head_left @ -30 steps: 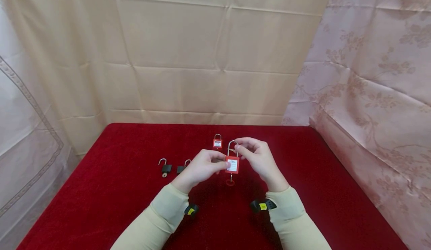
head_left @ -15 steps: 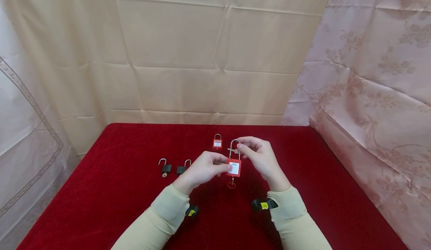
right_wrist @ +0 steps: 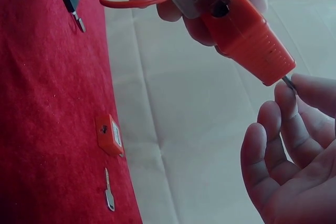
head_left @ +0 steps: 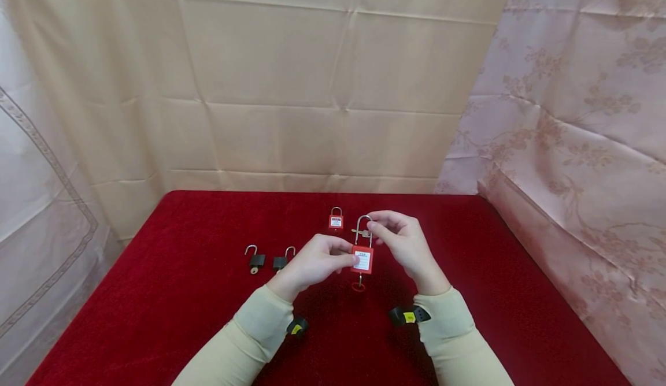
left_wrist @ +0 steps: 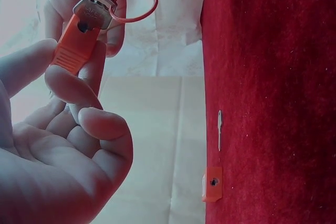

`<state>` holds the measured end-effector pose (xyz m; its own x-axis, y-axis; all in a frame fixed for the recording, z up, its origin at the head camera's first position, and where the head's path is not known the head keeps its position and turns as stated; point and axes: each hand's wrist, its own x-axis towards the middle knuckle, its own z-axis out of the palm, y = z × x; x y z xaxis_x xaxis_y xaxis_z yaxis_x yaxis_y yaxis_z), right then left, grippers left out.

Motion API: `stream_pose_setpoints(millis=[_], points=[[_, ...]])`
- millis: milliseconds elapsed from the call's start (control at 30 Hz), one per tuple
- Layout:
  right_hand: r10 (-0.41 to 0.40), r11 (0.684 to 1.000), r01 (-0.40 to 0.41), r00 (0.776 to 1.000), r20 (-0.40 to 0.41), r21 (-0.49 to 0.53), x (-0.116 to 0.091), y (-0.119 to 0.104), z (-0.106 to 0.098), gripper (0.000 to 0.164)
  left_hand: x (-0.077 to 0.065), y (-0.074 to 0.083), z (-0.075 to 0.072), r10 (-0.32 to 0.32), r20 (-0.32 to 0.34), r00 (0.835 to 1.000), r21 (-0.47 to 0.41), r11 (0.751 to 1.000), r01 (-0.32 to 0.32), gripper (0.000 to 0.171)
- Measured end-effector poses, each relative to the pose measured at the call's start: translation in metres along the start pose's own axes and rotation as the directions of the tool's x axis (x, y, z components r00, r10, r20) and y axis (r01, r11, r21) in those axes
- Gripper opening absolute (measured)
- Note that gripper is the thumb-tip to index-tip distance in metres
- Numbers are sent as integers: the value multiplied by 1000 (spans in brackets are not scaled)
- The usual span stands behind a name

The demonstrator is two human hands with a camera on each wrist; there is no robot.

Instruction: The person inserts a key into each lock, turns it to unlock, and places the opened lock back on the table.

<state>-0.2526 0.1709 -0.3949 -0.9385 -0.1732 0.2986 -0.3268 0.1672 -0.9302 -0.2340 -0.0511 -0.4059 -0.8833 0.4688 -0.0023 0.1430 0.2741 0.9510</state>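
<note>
Above the cloth (head_left: pixel 156 282), our left hand (head_left: pixel 316 260) pinches a red padlock (head_left: pixel 364 263), presumably for steadiness; our right hand (head_left: pixel 407 249) seems to pinch its shackle (head_left: pixel 357 228).

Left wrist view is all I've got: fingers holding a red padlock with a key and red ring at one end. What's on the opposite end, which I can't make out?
Observer: In the head view, a tall metal shackle rises from the held padlock.
Operator: Does anybody have hold of that metal loop?
Observer: Yes, the right hand pinches it between thumb and finger.
Operator: I also see another red padlock lying on the table. Any more?
Observer: Two more, both black: one black padlock and a second black padlock lie to the left, nearer the person than that red one.
</note>
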Motion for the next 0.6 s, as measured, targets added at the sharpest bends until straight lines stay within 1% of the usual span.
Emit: stream_pose_setpoints(millis=[233, 467, 600], points=[[-10, 1000, 10, 1000, -2, 10, 0, -1, 0, 22, 2, -2, 0, 7, -2, 1000, 1, 1000, -7, 28], [-26, 1000, 26, 1000, 12, 11, 0, -1, 0, 24, 2, 0, -2, -10, 0, 1000, 2, 1000, 10, 30], [-27, 1000, 27, 1000, 12, 15, 0, 0, -1, 23, 2, -1, -3, -5, 2, 1000, 7, 1000, 5, 30]])
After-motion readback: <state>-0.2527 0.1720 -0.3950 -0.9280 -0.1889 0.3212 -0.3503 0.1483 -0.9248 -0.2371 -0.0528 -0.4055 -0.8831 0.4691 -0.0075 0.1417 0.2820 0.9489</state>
